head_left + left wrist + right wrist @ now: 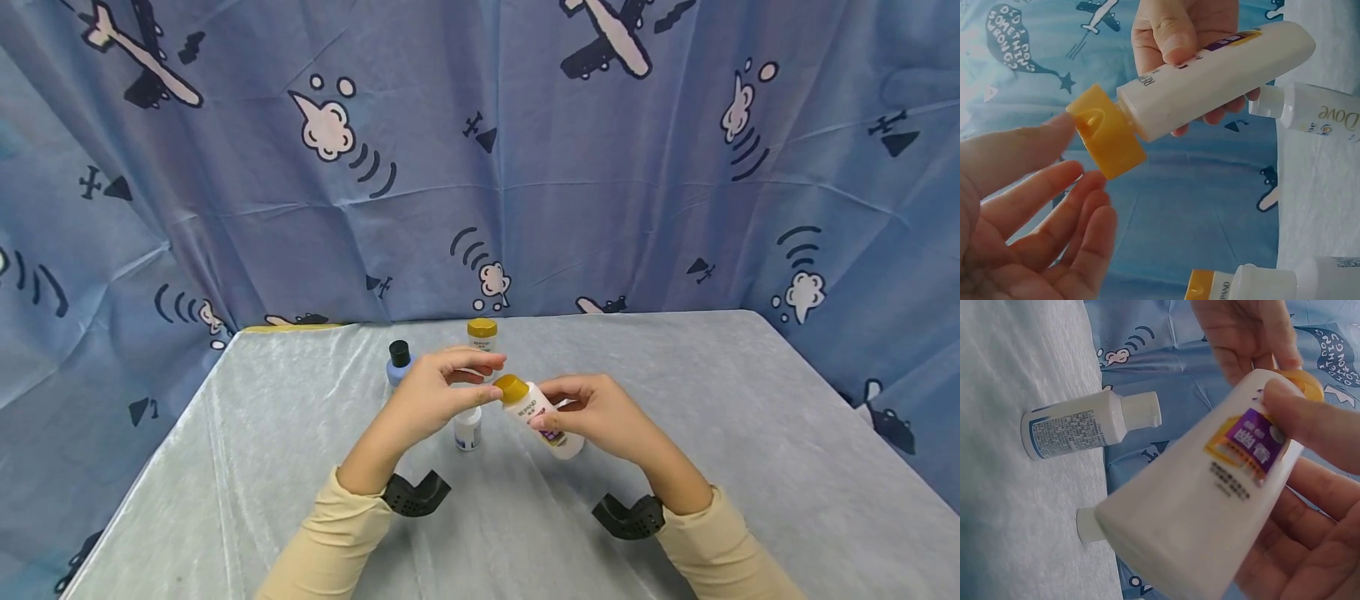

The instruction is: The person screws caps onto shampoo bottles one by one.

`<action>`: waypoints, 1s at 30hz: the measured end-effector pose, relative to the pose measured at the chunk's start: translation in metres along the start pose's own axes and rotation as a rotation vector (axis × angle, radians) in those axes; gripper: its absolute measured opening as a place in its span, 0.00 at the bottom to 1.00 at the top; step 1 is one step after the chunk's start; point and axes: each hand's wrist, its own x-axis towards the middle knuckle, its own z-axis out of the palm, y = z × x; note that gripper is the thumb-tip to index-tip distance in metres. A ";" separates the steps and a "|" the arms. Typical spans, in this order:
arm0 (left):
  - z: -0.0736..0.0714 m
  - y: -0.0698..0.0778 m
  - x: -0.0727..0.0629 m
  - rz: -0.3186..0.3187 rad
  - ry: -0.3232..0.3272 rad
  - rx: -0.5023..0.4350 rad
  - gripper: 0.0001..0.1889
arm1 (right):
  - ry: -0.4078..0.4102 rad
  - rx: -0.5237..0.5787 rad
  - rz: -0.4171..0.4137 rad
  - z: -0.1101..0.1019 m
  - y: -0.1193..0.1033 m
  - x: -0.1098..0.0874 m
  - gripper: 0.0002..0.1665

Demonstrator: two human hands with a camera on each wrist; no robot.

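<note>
My right hand (596, 412) grips a white bottle (551, 429) with a yellow cap (512, 388), tilted so that its cap points up and left. A purple and yellow label (1254, 440) shows on the bottle beside the right thumb. My left hand (442, 387) is at the cap: its thumb tip touches the cap's edge, while the other fingers lie loosely spread beside it. A small white bottle (467, 431) stands on the table just below the left hand. Lettering reading Dove marks a white bottle (1322, 115) in the left wrist view.
Behind the left hand stand a blue bottle (398, 367) with a black cap and another white bottle with a yellow cap (482, 327). A pale cloth covers the table (712, 400). A blue printed curtain (540, 192) hangs along its far edge.
</note>
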 end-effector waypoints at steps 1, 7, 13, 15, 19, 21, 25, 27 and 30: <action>0.000 0.000 0.000 0.011 -0.015 0.008 0.19 | -0.002 0.000 0.001 0.000 0.000 0.000 0.23; 0.001 0.000 -0.001 0.055 -0.063 0.036 0.16 | -0.013 0.002 -0.002 0.000 -0.001 -0.001 0.23; 0.002 0.000 -0.002 0.078 -0.093 0.008 0.18 | -0.036 0.018 -0.021 0.000 -0.001 -0.002 0.22; 0.001 0.001 -0.002 0.047 -0.098 -0.027 0.21 | -0.035 0.026 -0.022 0.000 -0.001 -0.002 0.22; -0.002 0.002 -0.003 -0.069 -0.058 -0.083 0.29 | -0.016 0.042 -0.016 -0.001 -0.001 -0.002 0.23; -0.002 0.003 -0.003 -0.140 -0.020 -0.093 0.30 | -0.007 0.039 -0.010 -0.001 -0.001 -0.002 0.23; 0.003 0.002 -0.001 -0.217 0.044 -0.077 0.26 | 0.004 0.029 0.006 -0.001 0.000 -0.001 0.23; 0.006 0.002 0.000 -0.227 0.071 -0.063 0.24 | 0.005 0.023 0.013 0.000 0.001 0.000 0.23; 0.009 0.002 0.001 -0.227 0.090 -0.041 0.20 | 0.003 0.021 0.013 0.001 0.002 0.001 0.22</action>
